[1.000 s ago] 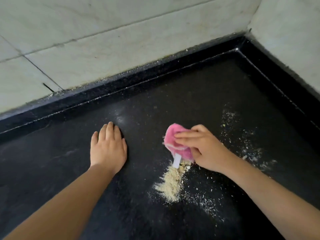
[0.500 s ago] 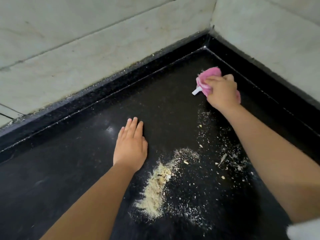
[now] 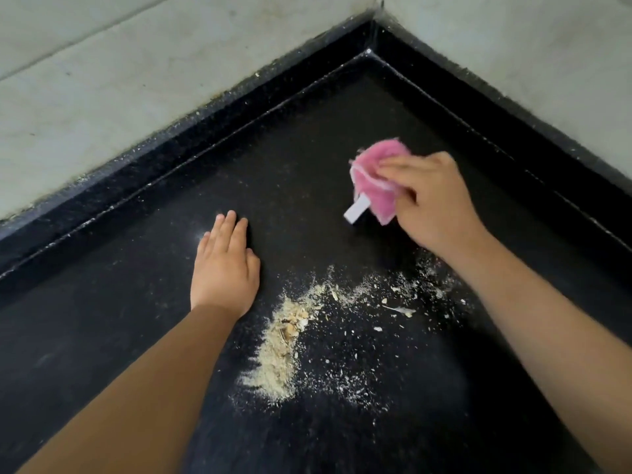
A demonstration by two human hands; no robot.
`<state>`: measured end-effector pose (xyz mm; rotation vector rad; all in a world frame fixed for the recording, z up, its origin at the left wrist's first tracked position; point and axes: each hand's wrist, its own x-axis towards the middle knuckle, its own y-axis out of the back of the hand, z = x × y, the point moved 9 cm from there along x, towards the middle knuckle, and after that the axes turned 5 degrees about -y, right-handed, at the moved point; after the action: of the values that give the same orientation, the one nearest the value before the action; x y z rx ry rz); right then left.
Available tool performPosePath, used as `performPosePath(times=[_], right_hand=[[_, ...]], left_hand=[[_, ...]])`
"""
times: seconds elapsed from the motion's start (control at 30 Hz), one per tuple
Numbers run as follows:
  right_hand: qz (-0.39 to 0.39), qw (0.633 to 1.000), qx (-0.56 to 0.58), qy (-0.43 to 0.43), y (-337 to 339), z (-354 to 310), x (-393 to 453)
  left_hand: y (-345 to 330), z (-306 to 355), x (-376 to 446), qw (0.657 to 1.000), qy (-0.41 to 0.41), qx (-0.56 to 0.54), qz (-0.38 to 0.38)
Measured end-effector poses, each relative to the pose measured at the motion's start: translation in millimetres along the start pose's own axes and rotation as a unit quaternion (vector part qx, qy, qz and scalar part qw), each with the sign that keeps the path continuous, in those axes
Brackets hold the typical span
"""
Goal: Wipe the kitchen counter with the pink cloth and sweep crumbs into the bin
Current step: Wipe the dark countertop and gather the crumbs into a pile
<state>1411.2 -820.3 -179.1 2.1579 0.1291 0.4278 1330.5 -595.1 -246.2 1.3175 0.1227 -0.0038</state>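
Observation:
My right hand [image 3: 431, 203] grips a bunched pink cloth [image 3: 378, 172] with a white tag [image 3: 356, 209], pressing it on the black counter [image 3: 102, 336] near the back right corner. A pile of pale crumbs [image 3: 278, 354] lies in the middle, and finer crumbs [image 3: 393, 295] are scattered to its right, below the cloth. My left hand [image 3: 224, 268] rests flat on the counter, fingers straight, just left of the crumb pile. No bin is in view.
A raised black rim [image 3: 171, 145] runs along the back and right sides of the counter and meets in a corner [image 3: 371, 51]. Pale tiled walls [image 3: 119, 70] rise behind the rim on both sides.
My right hand went with the cloth from the crumb pile to the back corner, then came back part of the way toward the crumbs. My left hand stayed flat on the counter.

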Motion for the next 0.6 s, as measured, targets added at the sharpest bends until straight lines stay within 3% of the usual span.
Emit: performPosePath(times=[0.13,0.23,0.4,0.5,0.6], right_hand=[[0.009,0.992,-0.081,-0.098,3,84,30],[0.013,0.983,-0.137,-0.122,1,98,13],[-0.009,0.991,-0.113,-0.077,-14,42,-41],[-0.076,0.992,-0.064,-0.078,-33,-4,-85],[-0.041,0.998,0.022,-0.044,-32,-37,-114]], left_hand=[[-1,0,0,1.0,-0.006,0.0,0.004],[-1,0,1,1.0,-0.008,0.005,0.01],[-1,2,-1,1.0,-0.005,0.027,0.013],[-1,3,-2,0.999,-0.006,0.038,0.011],[0,3,-3,0.999,0.002,0.048,-0.004]])
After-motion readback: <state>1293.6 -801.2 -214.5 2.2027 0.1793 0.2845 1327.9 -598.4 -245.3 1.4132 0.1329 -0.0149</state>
